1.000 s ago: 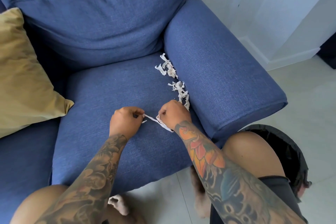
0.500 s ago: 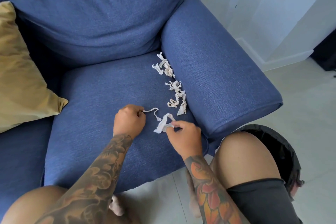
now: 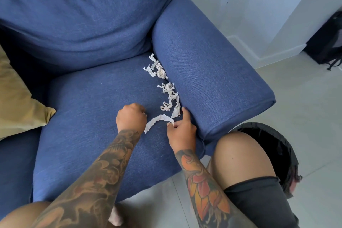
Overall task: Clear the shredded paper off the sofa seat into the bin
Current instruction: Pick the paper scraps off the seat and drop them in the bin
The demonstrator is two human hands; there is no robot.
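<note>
Two hands work on the sofa seat (image 3: 88, 116): the right hand (image 3: 182, 130) pinches one end of a flat white strip (image 3: 157, 121) between thumb and finger, its other fingers stretched beside the armrest (image 3: 207, 79), while the left hand (image 3: 131, 117) is curled into a fist (whether it holds paper I cannot tell). Beyond them the shredded paper (image 3: 167, 90), thin, crumpled and off-white, lies in a line along the seam between seat and armrest. The sofa is blue cloth with a yellow cushion (image 3: 18, 102) at the left; a black-lined bin (image 3: 277, 146) stands on the pale tile floor (image 3: 305, 113), partly behind the knee (image 3: 238, 157).
</note>
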